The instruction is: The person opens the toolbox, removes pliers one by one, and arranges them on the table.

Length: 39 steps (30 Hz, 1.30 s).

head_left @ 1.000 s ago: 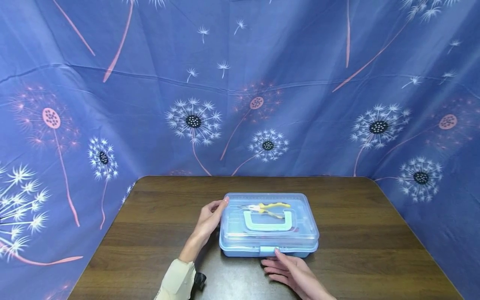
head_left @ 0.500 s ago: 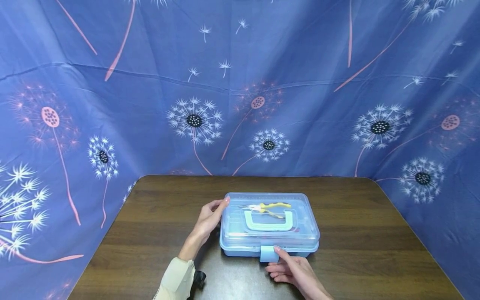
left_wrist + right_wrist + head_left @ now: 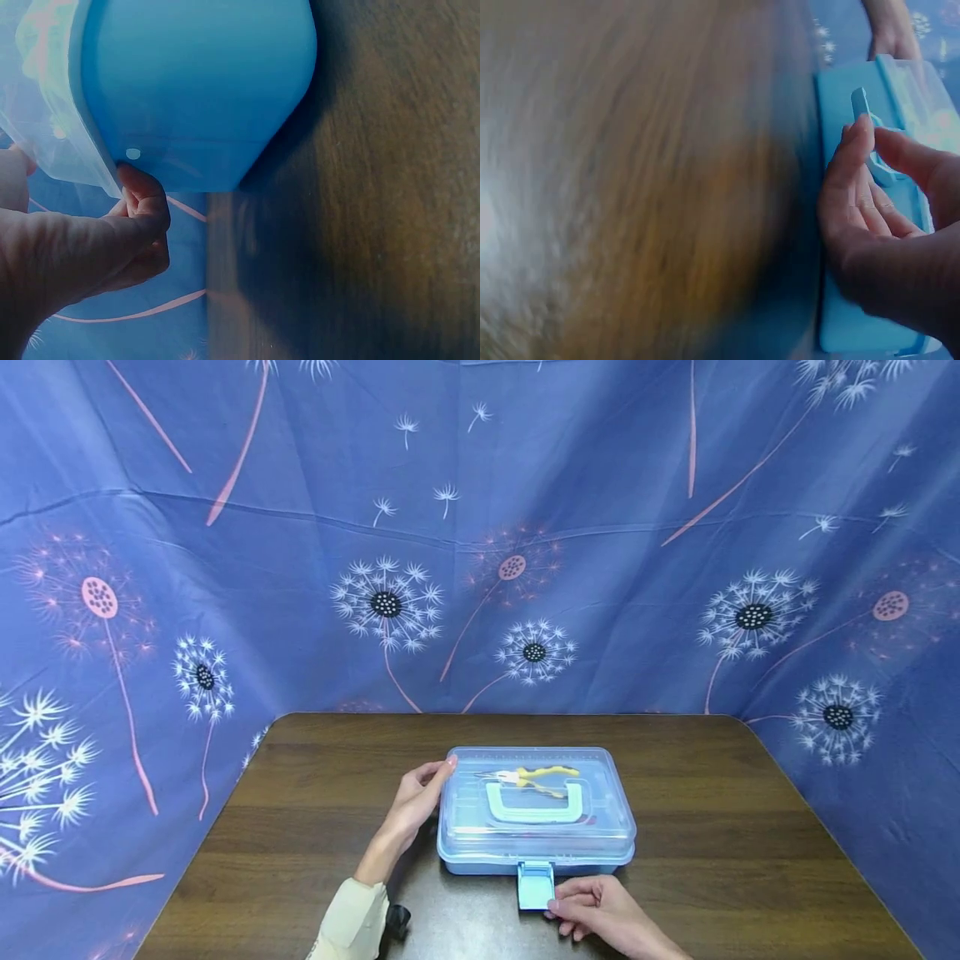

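A blue plastic toolbox (image 3: 480, 835) with a clear lid sits on the table. Yellow-handled pliers (image 3: 525, 775) show through that lid, behind the pale carry handle (image 3: 536, 815). My left hand (image 3: 412, 797) grips the box's left end, thumb on the lid's edge; in the left wrist view its curled fingers (image 3: 146, 202) are at the rim. The front latch (image 3: 536, 892) is swung outward, away from the box. Its right corner is pinched between thumb and forefinger of my right hand (image 3: 603, 910). In the right wrist view the latch (image 3: 860, 105) sticks out past the fingertips.
The box stands on a dark brown wooden table (image 3: 315, 793). A blue curtain with dandelion prints (image 3: 622, 593) hangs behind and at both sides. Something small and black (image 3: 397, 922) is at my left wrist, beside the cream sleeve (image 3: 352, 918).
The latch has swung out and down from the box's front, with my right hand moving toward me along with it. My left hand and the box have stayed in place.
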### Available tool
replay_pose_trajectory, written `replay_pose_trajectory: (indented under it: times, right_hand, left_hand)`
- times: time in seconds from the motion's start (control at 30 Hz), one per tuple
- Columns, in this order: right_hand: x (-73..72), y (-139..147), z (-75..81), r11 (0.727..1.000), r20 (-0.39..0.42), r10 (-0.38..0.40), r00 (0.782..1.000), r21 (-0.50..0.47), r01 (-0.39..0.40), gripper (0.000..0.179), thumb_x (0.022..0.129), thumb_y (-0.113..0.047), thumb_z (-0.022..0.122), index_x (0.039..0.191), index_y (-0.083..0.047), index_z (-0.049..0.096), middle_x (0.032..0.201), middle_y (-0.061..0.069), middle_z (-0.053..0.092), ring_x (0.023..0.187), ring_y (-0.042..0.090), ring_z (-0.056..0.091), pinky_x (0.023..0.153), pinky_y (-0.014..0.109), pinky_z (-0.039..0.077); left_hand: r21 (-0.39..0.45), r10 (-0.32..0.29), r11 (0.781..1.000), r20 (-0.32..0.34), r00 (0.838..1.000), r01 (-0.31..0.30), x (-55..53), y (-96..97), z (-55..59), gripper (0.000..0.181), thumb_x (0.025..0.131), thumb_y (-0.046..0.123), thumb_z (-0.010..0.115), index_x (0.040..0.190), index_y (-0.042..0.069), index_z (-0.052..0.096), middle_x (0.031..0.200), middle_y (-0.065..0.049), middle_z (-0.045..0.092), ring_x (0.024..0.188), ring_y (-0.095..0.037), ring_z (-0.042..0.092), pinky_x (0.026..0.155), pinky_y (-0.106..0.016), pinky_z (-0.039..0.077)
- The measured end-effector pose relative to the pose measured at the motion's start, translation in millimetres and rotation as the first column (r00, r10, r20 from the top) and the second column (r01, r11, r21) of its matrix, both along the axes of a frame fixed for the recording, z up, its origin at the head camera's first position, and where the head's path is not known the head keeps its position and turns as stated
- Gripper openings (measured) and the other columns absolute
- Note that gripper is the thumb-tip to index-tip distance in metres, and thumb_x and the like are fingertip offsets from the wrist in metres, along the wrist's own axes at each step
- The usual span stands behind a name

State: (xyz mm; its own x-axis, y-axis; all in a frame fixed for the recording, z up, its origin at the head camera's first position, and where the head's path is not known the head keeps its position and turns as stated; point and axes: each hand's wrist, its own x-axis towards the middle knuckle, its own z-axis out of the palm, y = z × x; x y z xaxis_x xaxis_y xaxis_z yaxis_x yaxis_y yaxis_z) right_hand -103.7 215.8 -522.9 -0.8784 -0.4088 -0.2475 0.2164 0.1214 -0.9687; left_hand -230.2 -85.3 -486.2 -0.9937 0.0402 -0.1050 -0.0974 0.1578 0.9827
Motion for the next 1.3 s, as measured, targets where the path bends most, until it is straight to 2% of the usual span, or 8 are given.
replay_pose_trajectory:
  times: [0.1, 0.2, 0.47, 0.8, 1.03, 1.17, 1.23, 1.3]
  right_hand:
    - [-1.2, -4.4, -2.4, 0.998, 0.032, -0.044, 0.999, 0.056, 0.042, 0.032, 0.101, -0.020, 0.065, 0.106, 0.011, 0.071, 0.091, 0.015, 0.077, 0.068, 0.012, 0.071, 0.055, 0.022, 0.054]
    - [-2.6, -9.4, -3.2, 0.991, 0.055, -0.102, 0.993, 0.097, 0.096, 0.035, 0.101, -0.026, 0.066, 0.101, 0.008, 0.074, 0.087, 0.013, 0.077, 0.067, 0.014, 0.073, 0.055, 0.025, 0.057]
    - [-3.9, -10.9, -5.6, 0.986, 0.070, -0.147, 0.987, 0.090, 0.140, 0.038, 0.101, -0.030, 0.066, 0.094, 0.007, 0.074, 0.082, 0.014, 0.076, 0.066, 0.016, 0.074, 0.060, 0.030, 0.060]
    - [2.3, 5.3, -0.9, 0.987, 0.079, -0.131, 0.988, 0.100, 0.123, 0.037, 0.101, -0.028, 0.065, 0.103, 0.008, 0.073, 0.090, 0.013, 0.077, 0.077, 0.021, 0.075, 0.066, 0.032, 0.061]
    - [8.9, 36.8, 6.2, 0.984, -0.025, -0.127, 0.992, 0.126, 0.129, 0.039, 0.102, -0.021, 0.065, 0.115, 0.016, 0.066, 0.100, 0.016, 0.076, 0.085, 0.023, 0.073, 0.069, 0.035, 0.061]
    - [11.5, 49.0, 12.4, 0.948, -0.102, -0.221, 0.970, 0.213, 0.238, 0.036, 0.099, -0.019, 0.069, 0.113, 0.014, 0.066, 0.096, 0.015, 0.075, 0.083, 0.020, 0.072, 0.069, 0.034, 0.061]
    - [11.9, 51.0, 15.2, 0.904, -0.154, -0.295, 0.943, 0.275, 0.328, 0.035, 0.095, -0.020, 0.074, 0.110, 0.011, 0.067, 0.092, 0.013, 0.075, 0.079, 0.017, 0.071, 0.068, 0.033, 0.060]
    - [12.1, 51.4, 17.3, 0.837, -0.232, -0.358, 0.904, 0.349, 0.421, 0.036, 0.090, -0.022, 0.081, 0.109, 0.006, 0.068, 0.090, 0.008, 0.074, 0.076, 0.013, 0.070, 0.065, 0.030, 0.059]
  left_hand:
    - [0.000, 0.001, 1.000, 0.002, 1.000, -0.001, 0.3, -1.1, 0.5, 0.071, 0.098, 0.053, 0.063, 0.135, -0.007, 0.060, 0.121, -0.016, 0.063, 0.102, -0.022, 0.060, 0.081, -0.030, 0.053]
    - [0.010, 0.002, 1.000, 0.001, 1.000, -0.002, 0.4, -1.5, 0.1, 0.068, 0.098, 0.052, 0.064, 0.134, -0.006, 0.061, 0.119, -0.015, 0.063, 0.100, -0.021, 0.060, 0.080, -0.029, 0.053]
    - [0.022, -0.007, 1.000, 0.004, 1.000, 0.007, 3.2, 0.2, 1.7, 0.067, 0.098, 0.052, 0.065, 0.135, -0.005, 0.061, 0.121, -0.016, 0.062, 0.100, -0.021, 0.059, 0.079, -0.030, 0.053]
    - [0.028, -0.003, 1.000, -0.017, 1.000, 0.004, 1.2, 0.1, -0.6, 0.062, 0.099, 0.048, 0.065, 0.130, -0.006, 0.064, 0.112, -0.013, 0.063, 0.091, -0.017, 0.058, 0.075, -0.028, 0.052]
    - [0.018, 0.004, 1.000, -0.023, 1.000, -0.004, 2.3, -0.4, 0.3, 0.064, 0.100, 0.049, 0.063, 0.131, -0.007, 0.063, 0.113, -0.015, 0.063, 0.092, -0.019, 0.059, 0.074, -0.028, 0.052]
    - [0.026, -0.002, 1.000, -0.022, 1.000, 0.003, 2.6, -0.5, 0.8, 0.065, 0.100, 0.049, 0.063, 0.132, -0.007, 0.062, 0.116, -0.016, 0.063, 0.094, -0.019, 0.060, 0.075, -0.028, 0.053]
    - [0.034, -0.005, 0.999, -0.019, 1.000, 0.005, 2.9, 0.0, 1.4, 0.064, 0.100, 0.048, 0.063, 0.132, -0.007, 0.062, 0.117, -0.016, 0.063, 0.093, -0.018, 0.060, 0.075, -0.027, 0.053]
    - [0.037, -0.008, 0.999, -0.020, 1.000, 0.008, 3.4, 0.3, 1.7, 0.064, 0.100, 0.047, 0.063, 0.133, -0.008, 0.061, 0.116, -0.016, 0.063, 0.093, -0.018, 0.060, 0.075, -0.027, 0.053]
